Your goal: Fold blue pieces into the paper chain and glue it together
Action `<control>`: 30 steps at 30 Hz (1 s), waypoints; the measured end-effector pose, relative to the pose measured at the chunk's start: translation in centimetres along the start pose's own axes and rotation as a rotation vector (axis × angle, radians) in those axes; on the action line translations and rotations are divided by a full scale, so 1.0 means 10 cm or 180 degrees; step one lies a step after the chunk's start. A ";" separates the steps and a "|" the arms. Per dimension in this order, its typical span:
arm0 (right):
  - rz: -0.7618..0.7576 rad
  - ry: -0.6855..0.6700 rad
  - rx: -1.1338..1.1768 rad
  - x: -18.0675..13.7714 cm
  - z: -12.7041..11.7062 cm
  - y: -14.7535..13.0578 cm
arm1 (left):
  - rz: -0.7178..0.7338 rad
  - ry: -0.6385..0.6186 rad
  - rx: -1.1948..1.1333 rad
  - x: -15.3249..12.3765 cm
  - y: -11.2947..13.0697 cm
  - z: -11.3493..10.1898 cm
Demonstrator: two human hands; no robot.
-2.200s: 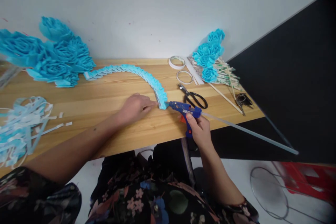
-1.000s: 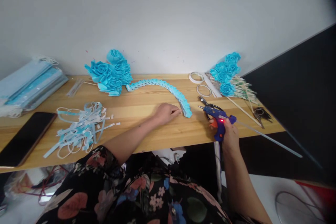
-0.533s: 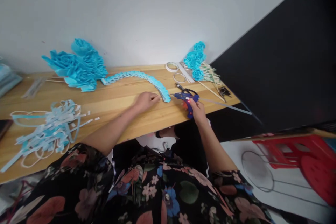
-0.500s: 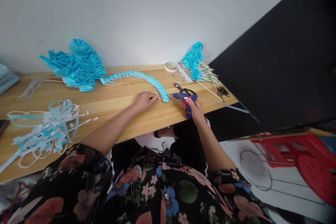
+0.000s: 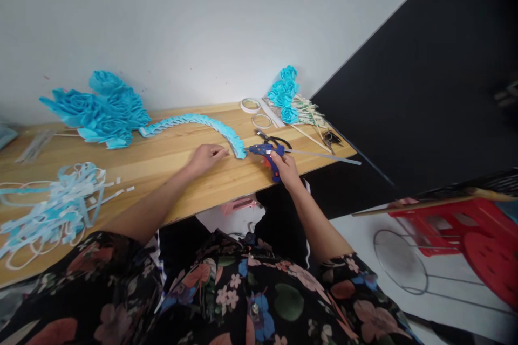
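Observation:
My right hand point(image 5: 286, 168) is wrapped round the handle of a blue glue gun point(image 5: 265, 150), a long clear glue stick point(image 5: 324, 156) jutting from its back. The gun's nozzle points left and meets the near end of a pleated light-blue paper strip point(image 5: 198, 118), which curves across the table. Left of that end, my left hand point(image 5: 207, 158) is closed, thumb and fingers pressed together. What they pinch, if anything, is too small to make out.
Blue paper flowers point(image 5: 105, 113) lie at the back left, smaller ones point(image 5: 284, 91) at the back right beside tape rolls point(image 5: 251, 105). Scissors point(image 5: 267, 138) rest behind the gun. Paper scraps point(image 5: 60, 202) cover the table's left. A red stool point(image 5: 489, 259) stands at right.
The glue gun's nozzle has come from just right of the pleated strip's end onto it. The whole view has shifted a little; my left hand stays closed beside the strip.

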State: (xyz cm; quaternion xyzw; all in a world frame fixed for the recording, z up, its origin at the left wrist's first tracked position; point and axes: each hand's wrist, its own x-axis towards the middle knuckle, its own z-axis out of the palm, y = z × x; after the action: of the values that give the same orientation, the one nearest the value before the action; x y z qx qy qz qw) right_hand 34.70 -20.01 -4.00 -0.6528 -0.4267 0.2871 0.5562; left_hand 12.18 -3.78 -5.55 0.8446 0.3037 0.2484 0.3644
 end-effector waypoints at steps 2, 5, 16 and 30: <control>0.0012 -0.0036 -0.0020 0.00 -0.01 0.00 | -0.0026 0.0019 0.0008 0.00 0.00 0.00; 0.0075 -0.0051 -0.0100 0.01 -0.02 0.02 | -0.0084 0.0019 0.0006 -0.01 0.00 0.00; 0.0073 -0.0137 -0.0076 0.01 -0.03 0.05 | -0.0223 0.0106 0.0019 -0.03 0.08 -0.03; 0.0350 -0.0453 0.0363 -0.02 -0.16 0.07 | -0.0377 0.0262 0.0250 -0.08 0.17 -0.07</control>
State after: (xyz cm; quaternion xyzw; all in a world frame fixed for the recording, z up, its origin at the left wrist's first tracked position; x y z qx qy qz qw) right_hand 36.10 -20.96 -4.34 -0.6204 -0.4117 0.3866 0.5442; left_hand 11.78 -4.95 -3.97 0.8279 0.3773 0.2488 0.3322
